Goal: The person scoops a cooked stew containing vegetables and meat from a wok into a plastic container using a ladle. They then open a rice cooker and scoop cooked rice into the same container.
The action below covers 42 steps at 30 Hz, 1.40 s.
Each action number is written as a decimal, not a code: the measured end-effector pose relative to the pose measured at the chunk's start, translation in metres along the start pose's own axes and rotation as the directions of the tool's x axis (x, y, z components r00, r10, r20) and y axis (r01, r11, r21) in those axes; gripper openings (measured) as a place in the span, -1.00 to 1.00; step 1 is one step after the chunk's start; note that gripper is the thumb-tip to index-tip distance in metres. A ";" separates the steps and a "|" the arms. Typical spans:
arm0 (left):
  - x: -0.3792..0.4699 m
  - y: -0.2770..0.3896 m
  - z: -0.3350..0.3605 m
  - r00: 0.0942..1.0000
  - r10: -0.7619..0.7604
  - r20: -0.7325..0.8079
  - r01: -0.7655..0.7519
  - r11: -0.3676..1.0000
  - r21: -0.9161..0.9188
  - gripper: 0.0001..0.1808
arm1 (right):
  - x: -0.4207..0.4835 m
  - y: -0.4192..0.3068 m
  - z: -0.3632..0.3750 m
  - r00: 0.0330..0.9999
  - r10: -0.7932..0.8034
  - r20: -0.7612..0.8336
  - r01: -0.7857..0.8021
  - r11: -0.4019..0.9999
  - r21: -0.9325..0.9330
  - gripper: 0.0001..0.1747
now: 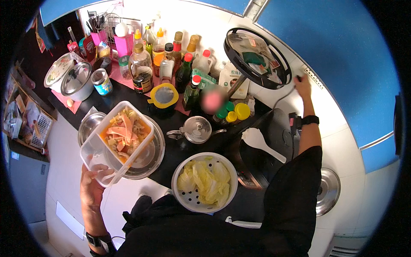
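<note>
A clear plastic divided container [146,115] with sliced sausage and other food in one compartment is tilted in my left hand [93,183], above a metal basin [159,160]. My right hand [302,85] reaches out at the far right by the white wall, its fingers around a small dark thing, perhaps a plug on the dark cord. A white colander [234,173] of cabbage leaves stands near my body. A white rice paddle [266,144] with rice on it lies on the black induction cooker [282,128]. The lidded metal teapot [197,129] stands between container and cooker.
Sauce bottles [141,70] crowd the counter's back. Lidded pots [77,80] stand at the left, a black round rack [257,57] at the back right. Jars with green and yellow caps [241,110] sit behind the cooker. A metal lid [329,191] is at the right.
</note>
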<state>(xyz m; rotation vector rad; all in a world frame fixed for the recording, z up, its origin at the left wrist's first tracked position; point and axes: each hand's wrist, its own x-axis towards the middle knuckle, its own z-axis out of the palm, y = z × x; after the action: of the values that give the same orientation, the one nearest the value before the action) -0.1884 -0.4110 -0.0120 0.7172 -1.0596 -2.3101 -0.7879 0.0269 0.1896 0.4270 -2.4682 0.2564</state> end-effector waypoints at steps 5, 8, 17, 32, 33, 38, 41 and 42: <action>0.012 0.003 -0.006 0.991 -0.073 0.110 0.072 0.997 0.011 -0.24 | -0.076 -0.075 0.032 0.936 -0.012 0.352 -0.008 0.998 0.056 -0.37; 0.015 0.015 -0.013 0.981 -0.122 0.151 0.123 0.992 0.000 -0.25 | -0.106 -0.108 0.015 0.867 0.058 0.494 -0.077 0.997 0.017 -0.35; 0.049 0.036 -0.014 0.937 -0.228 0.263 0.195 0.970 0.144 -0.28 | -0.261 -0.127 -0.121 0.760 -0.124 0.638 0.253 0.961 -0.115 -0.44; 0.060 0.017 0.019 0.798 -0.377 0.471 0.323 0.926 0.194 -0.34 | -0.357 -0.131 -0.121 0.982 -0.096 0.160 0.108 0.992 -0.065 -0.81; 0.058 0.015 0.025 0.790 -0.384 0.478 0.332 0.923 0.194 -0.34 | -0.361 -0.128 -0.124 0.984 -0.090 0.156 0.100 0.993 -0.056 -0.81; 0.051 -0.004 0.037 0.795 -0.364 0.485 0.286 0.930 0.230 -0.34 | -0.358 -0.117 -0.140 0.960 0.082 0.268 -0.122 0.983 0.138 -0.81; 0.047 -0.011 0.047 0.806 -0.359 0.470 0.286 0.932 0.222 -0.33 | -0.363 -0.109 -0.149 0.959 0.175 0.224 -0.238 0.925 0.298 -0.81; 0.047 -0.013 0.047 0.806 -0.356 0.472 0.285 0.933 0.218 -0.32 | -0.366 -0.105 -0.152 0.969 0.181 0.168 -0.230 0.911 0.344 -0.80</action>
<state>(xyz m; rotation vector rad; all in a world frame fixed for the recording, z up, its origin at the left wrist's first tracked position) -0.2559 -0.4077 -0.0082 0.3536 -1.4293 -2.8386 -0.3901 0.0603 0.0979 0.3407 -2.6015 0.8039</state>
